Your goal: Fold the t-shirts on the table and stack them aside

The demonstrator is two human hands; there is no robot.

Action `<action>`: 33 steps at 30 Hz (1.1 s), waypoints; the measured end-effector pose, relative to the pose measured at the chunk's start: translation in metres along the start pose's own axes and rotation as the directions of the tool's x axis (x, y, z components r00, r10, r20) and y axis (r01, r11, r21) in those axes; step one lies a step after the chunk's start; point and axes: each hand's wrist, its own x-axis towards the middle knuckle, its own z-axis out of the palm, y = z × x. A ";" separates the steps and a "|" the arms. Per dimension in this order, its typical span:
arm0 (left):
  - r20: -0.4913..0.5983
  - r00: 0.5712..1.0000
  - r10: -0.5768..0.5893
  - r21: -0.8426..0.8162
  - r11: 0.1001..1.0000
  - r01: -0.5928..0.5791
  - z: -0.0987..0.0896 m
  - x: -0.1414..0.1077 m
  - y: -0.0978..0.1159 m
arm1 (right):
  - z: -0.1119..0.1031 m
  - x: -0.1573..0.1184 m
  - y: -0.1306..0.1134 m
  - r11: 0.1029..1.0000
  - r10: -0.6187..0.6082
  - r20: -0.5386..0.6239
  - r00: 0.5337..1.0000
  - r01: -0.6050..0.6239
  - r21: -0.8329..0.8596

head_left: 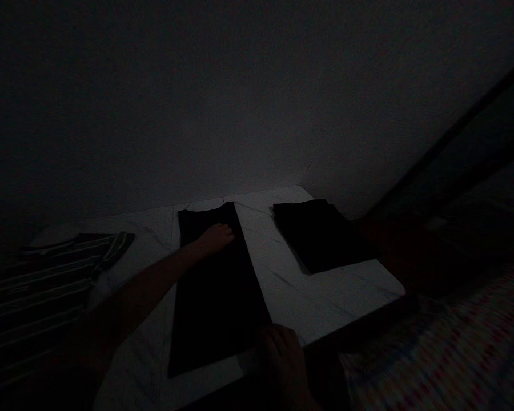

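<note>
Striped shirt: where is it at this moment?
In the head view, the striped shirt lies at left on the table, left of the black cloth under the left hand.

A striped shirt [47, 279] lies at left, multicoloured fabric [454, 354] lower right, a wall [223, 114] behind.

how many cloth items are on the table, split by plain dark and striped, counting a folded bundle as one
Plain dark: 2 (long flat cloth under the left hand; folded bundle, layers too dark to count)
Striped: 1 (striped garment)
Total: 3
</note>
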 end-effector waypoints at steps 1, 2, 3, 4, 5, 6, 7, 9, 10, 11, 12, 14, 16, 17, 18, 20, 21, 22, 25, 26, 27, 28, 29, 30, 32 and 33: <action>0.000 1.000 0.013 0.013 1.000 -0.013 0.000 0.000 0.000 | 0.002 -0.001 0.000 1.000 -0.017 0.008 1.000 0.017 0.004; 0.000 1.000 0.024 0.025 0.999 -0.024 0.000 -0.001 0.000 | 0.003 -0.003 0.001 0.999 -0.035 0.017 0.999 0.035 0.009; -0.001 0.999 0.034 0.036 0.999 -0.034 0.000 -0.001 0.001 | 0.005 -0.004 0.001 0.999 -0.048 0.029 0.998 0.048 0.012; -0.001 0.999 0.041 0.046 0.998 -0.041 -0.001 -0.002 0.001 | 0.006 -0.005 0.002 0.999 -0.052 0.038 0.998 0.052 0.013; -0.003 0.999 0.047 0.055 0.997 -0.047 -0.001 -0.002 0.002 | 0.007 -0.005 0.002 0.999 -0.049 0.044 0.998 0.049 0.013; -0.005 0.999 0.051 0.063 0.997 -0.051 -0.001 -0.003 0.003 | 0.008 -0.006 0.002 0.999 -0.045 0.049 0.998 0.044 0.014; -0.006 0.998 0.056 0.069 0.996 -0.055 -0.001 -0.004 0.004 | 0.009 -0.006 0.003 0.999 -0.041 0.057 0.998 0.041 0.016; -0.010 0.998 0.066 0.077 0.995 -0.065 -0.002 -0.005 0.006 | 0.009 -0.006 0.005 0.998 -0.052 0.082 0.995 0.050 0.025; -0.011 0.997 0.072 0.078 0.994 -0.070 -0.002 -0.006 0.007 | 0.009 -0.006 0.006 0.997 -0.067 0.093 0.993 0.064 0.032; -0.012 0.997 0.077 0.077 0.994 -0.076 -0.003 -0.006 0.008 | 0.008 -0.005 0.007 0.996 -0.083 0.100 0.992 0.079 0.038; -0.013 0.997 0.083 0.076 0.994 -0.081 -0.003 -0.006 0.009 | 0.007 -0.004 0.008 0.995 -0.094 0.096 0.991 0.090 0.042; -0.012 0.996 0.089 0.072 0.994 -0.088 -0.005 -0.005 0.010 | 0.005 -0.001 0.010 0.993 -0.117 0.079 0.990 0.113 0.044; -0.009 0.996 0.091 0.067 0.994 -0.090 -0.005 -0.006 0.011 | 0.003 0.002 0.010 0.990 -0.134 0.083 0.987 0.130 0.052; -0.006 0.996 0.090 0.064 0.994 -0.090 -0.006 -0.006 0.011 | 0.003 0.002 0.010 0.990 -0.137 0.090 0.987 0.132 0.059; -0.003 0.996 0.088 0.063 0.994 -0.088 -0.006 -0.007 0.012 | 0.002 0.002 0.009 0.989 -0.134 0.098 0.986 0.128 0.069; 0.002 0.997 0.075 0.062 0.995 -0.075 -0.006 -0.011 0.016 | 0.003 -0.001 0.010 0.989 -0.124 0.110 0.986 0.113 0.099; -0.001 0.999 0.055 0.056 0.997 -0.054 -0.006 -0.014 0.019 | 0.004 -0.003 0.011 0.988 -0.114 0.108 0.988 0.102 0.113; -0.009 1.000 0.024 0.044 0.999 -0.024 -0.006 -0.018 0.024 | 0.005 -0.006 0.013 0.989 -0.092 0.097 0.991 0.080 0.122; -0.040 0.994 -0.098 -0.044 0.994 0.096 -0.009 -0.041 0.043 | 0.003 -0.007 0.021 0.988 0.102 0.122 0.987 -0.115 0.107; -0.043 0.988 -0.146 -0.084 0.986 0.142 -0.010 -0.053 0.050 | 0.001 -0.003 0.024 0.970 0.217 0.175 0.960 -0.233 0.075; -0.038 0.979 -0.202 -0.125 0.973 0.196 -0.012 -0.066 0.058 | -0.003 0.004 0.025 0.934 0.339 0.253 0.906 -0.357 0.025; -0.026 0.960 -0.278 -0.166 0.949 0.270 -0.014 -0.081 0.067 | -0.007 0.014 0.026 0.885 0.447 0.343 0.826 -0.463 -0.038; -0.010 0.927 -0.376 -0.204 0.908 0.366 -0.017 -0.098 0.075 | -0.011 0.025 0.026 0.837 0.526 0.425 0.736 -0.537 -0.106; 0.016 0.874 -0.486 -0.234 0.847 0.476 -0.020 -0.116 0.083 | -0.016 0.037 0.025 0.798 0.577 0.494 0.651 -0.579 -0.169; 0.094 0.715 -0.693 -0.263 0.675 0.689 -0.028 -0.152 0.101 | -0.021 0.058 0.022 0.769 0.603 0.589 0.539 -0.590 -0.247; 0.141 0.624 -0.768 -0.258 0.580 0.773 -0.033 -0.167 0.111 | -0.022 0.065 0.021 0.774 0.595 0.615 0.518 -0.576 -0.263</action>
